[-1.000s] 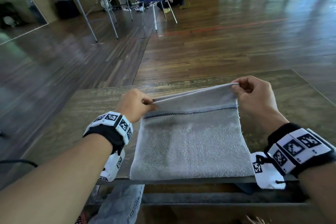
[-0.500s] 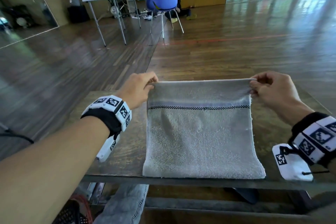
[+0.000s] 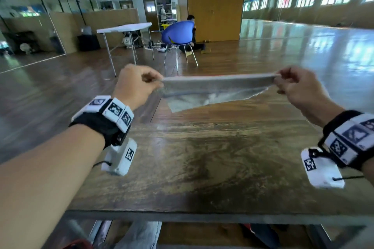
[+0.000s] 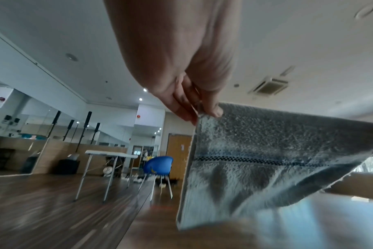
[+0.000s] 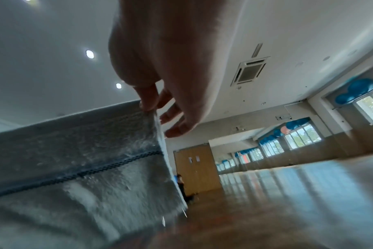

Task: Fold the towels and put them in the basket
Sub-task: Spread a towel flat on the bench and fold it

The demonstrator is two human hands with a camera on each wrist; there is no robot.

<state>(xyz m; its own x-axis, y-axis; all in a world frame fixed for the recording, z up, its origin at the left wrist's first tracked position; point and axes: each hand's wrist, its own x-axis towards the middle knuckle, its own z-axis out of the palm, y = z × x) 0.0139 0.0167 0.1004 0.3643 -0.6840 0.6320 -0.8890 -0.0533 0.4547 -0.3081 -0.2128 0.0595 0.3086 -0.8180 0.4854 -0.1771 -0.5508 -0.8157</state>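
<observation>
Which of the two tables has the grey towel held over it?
The dark wooden table right before the person; both hands, left hand and right hand, pinch the towel above it. The white folding table stands far off beside the blue chair.

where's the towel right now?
Head view: the grey towel is off the wooden table, stretched in the air above its far half, with the left hand and right hand each pinching a top corner.
</observation>
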